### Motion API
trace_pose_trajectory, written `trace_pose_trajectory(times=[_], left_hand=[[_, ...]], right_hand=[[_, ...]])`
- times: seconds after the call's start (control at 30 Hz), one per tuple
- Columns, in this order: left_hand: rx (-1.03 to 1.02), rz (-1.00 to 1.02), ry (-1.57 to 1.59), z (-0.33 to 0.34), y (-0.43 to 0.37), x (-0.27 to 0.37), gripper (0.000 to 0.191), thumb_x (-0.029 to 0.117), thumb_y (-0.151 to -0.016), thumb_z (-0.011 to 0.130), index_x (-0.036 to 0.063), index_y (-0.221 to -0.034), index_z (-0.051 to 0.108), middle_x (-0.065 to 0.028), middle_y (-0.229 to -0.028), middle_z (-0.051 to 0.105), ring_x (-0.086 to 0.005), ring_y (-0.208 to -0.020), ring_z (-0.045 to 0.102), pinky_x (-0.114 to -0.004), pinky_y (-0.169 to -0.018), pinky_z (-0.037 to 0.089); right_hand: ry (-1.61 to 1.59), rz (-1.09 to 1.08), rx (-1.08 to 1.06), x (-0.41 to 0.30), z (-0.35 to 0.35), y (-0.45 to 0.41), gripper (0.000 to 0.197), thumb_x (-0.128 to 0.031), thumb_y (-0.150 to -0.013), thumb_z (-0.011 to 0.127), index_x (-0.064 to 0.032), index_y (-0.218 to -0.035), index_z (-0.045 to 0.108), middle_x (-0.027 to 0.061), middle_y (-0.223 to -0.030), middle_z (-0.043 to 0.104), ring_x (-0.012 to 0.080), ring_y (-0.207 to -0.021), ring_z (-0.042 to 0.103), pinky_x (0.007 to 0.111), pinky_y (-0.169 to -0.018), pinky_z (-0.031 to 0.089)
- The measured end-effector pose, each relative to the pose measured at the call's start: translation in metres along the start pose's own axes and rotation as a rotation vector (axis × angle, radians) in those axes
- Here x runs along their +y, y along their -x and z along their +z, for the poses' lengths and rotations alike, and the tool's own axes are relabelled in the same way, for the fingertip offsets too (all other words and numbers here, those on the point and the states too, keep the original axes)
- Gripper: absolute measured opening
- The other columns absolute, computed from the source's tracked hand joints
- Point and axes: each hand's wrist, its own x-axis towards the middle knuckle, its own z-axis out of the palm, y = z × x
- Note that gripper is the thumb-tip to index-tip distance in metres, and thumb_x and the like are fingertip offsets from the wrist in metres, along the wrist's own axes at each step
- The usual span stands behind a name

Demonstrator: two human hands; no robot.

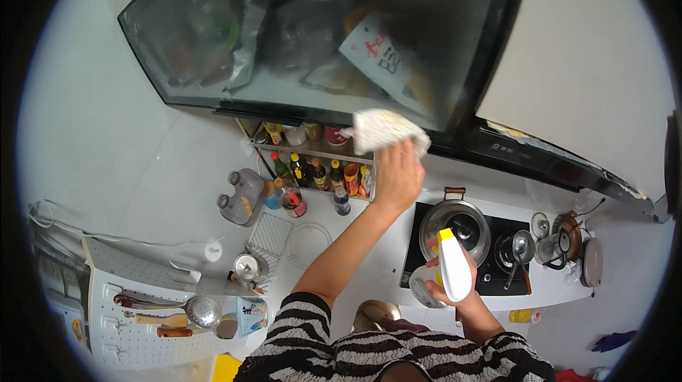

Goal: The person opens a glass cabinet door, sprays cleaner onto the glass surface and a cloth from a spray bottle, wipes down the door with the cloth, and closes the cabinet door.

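My left hand (399,177) is raised and grips a whitish cloth (386,129). The cloth overlaps the lower edge of a dark-framed glass cabinet door (298,83); whether it touches the glass I cannot tell. Through the hazy pane several packages show, among them a pale packet (381,59) bearing writing. My right hand (464,288) is shut on a spray bottle with a white and yellow head (455,270), held in front of the hob (415,233). The bottle's clear body (423,286) is partly hidden by the hand.
A lidded steel pot (431,222) and a small saucepan (525,238) stand on the hob. Under the cabinet, a rack (341,153) holds jars and sauce bottles (319,174). Utensils hang on a white pegboard (160,350) at left. The range hood (506,150) juts out at right.
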Motion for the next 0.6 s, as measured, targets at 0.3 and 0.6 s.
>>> trace_pose_trajectory(times=[0.3, 0.6], left_hand=[[0.191, 0.092, -0.083, -0.03, -0.038, -0.003, 0.049, 0.02, -0.08, 0.046, -0.0146, -0.113, 0.037, -0.0336, -0.116, 0.035, -0.047, -0.106, 0.035, -0.051, -0.094, 0.024], [0.203, 0.319, -0.149, -0.029, -0.061, 0.023, 0.044, 0.031, -0.077, 0.054, -0.0006, -0.107, 0.051, -0.016, -0.101, 0.053, -0.0324, -0.091, 0.05, -0.044, -0.081, 0.036]], right_hand=[[-0.023, 0.024, 0.096, -0.003, -0.02, 0.018, 0.045, -0.013, -0.052, 0.067, 0.0034, -0.092, 0.057, 0.016, -0.095, 0.059, 0.0266, -0.075, 0.058, 0.033, -0.068, 0.047], [-0.024, -0.048, 0.03, 0.006, -0.036, 0.023, 0.054, -0.012, -0.055, 0.067, 0.0047, -0.103, 0.049, 0.0185, -0.1, 0.056, 0.0223, -0.074, 0.059, 0.029, -0.066, 0.047]])
